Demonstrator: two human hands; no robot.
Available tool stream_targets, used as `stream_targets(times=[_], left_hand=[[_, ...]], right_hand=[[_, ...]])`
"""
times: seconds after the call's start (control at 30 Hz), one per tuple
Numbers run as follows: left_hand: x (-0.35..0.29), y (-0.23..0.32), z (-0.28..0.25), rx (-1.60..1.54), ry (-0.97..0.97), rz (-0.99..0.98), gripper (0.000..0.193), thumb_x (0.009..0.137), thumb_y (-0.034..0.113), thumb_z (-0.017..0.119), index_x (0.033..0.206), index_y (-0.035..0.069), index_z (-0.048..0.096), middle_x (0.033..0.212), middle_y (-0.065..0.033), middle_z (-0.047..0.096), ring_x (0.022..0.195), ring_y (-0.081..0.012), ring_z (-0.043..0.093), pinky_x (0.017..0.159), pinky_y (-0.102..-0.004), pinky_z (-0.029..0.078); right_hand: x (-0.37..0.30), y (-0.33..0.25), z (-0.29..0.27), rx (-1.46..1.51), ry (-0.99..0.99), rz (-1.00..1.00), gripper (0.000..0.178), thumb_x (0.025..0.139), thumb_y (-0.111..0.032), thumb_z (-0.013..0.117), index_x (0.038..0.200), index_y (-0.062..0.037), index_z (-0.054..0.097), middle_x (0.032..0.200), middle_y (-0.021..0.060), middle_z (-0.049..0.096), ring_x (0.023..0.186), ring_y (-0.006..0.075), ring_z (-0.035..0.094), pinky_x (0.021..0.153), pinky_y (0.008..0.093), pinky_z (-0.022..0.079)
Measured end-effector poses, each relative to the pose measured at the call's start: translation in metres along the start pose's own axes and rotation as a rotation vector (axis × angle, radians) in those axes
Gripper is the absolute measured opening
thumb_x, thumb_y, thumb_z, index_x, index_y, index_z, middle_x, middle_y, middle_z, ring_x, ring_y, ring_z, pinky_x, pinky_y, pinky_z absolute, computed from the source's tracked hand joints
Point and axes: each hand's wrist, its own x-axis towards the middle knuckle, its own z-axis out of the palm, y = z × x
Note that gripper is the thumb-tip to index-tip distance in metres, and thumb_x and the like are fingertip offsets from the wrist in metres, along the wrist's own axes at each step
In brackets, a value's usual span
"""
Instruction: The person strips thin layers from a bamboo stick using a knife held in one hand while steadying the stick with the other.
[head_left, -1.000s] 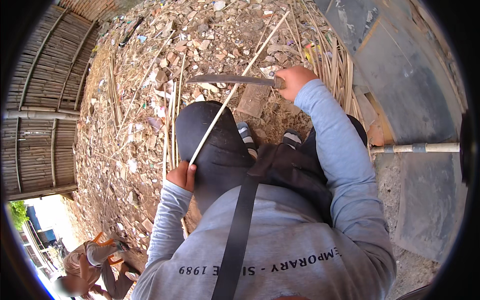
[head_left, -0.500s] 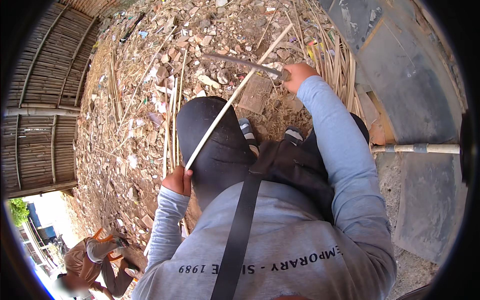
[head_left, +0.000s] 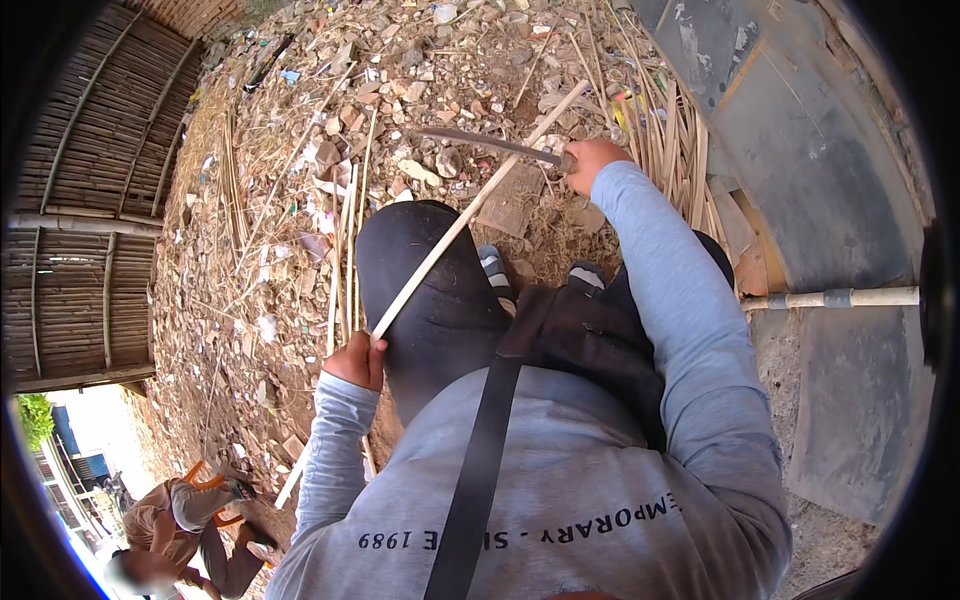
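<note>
My left hand [head_left: 356, 362] is closed round a long pale bamboo strip [head_left: 432, 258], beside my left knee. The strip slants up and away to the right, passing over my dark trouser leg. Beyond my knees my right hand [head_left: 594, 166] grips the handle of a long, dark-bladed machete [head_left: 488, 141]. Its blade points left and crosses the strip near the far end. They look to be touching there. A pale strip end [head_left: 291, 482] shows beside my left forearm; whether it belongs to the held strip I cannot tell.
Rubble-strewn ground [head_left: 290, 330] lies ahead and left. More bamboo strips [head_left: 345, 255] rest by my left knee, and a pile [head_left: 682, 150] lies at the far right. Grey sheets [head_left: 800, 180] stand on the right, a bamboo wall [head_left: 85, 120] on the left. Another person [head_left: 165, 530] sits lower left.
The strip's far end has come nearer to me, and the machete has dropped slightly toward me. A pale strip end has appeared beside my left forearm. Both hands keep their grip.
</note>
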Motion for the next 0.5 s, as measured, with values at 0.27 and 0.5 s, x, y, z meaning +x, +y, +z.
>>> stream_targets(times=[0.27,0.5], left_hand=[[-0.004,-0.010,0.004,-0.042,-0.020,0.005,0.025,0.091,0.025,0.056,0.079,0.004,0.050,0.055,-0.0215,0.053,0.054,-0.0435,0.056,0.048,-0.0483,0.043],[-0.003,-0.013,0.001,-0.053,-0.038,0.023,0.030,0.093,0.027,0.053,0.076,0.004,0.047,0.055,-0.0223,0.051,0.053,-0.0439,0.054,0.047,-0.0476,0.041]], right_hand=[[-0.020,-0.037,-0.005,-0.115,0.089,-0.302,0.026,0.071,-0.023,0.068,0.094,-0.0115,0.063,0.081,0.0155,0.065,0.080,0.0372,0.062,0.073,0.0457,0.051],[0.001,0.002,0.001,0.013,0.095,0.006,0.031,0.073,-0.024,0.067,0.104,-0.0174,0.065,0.095,0.0125,0.067,0.090,0.0314,0.064,0.081,0.0420,0.051]])
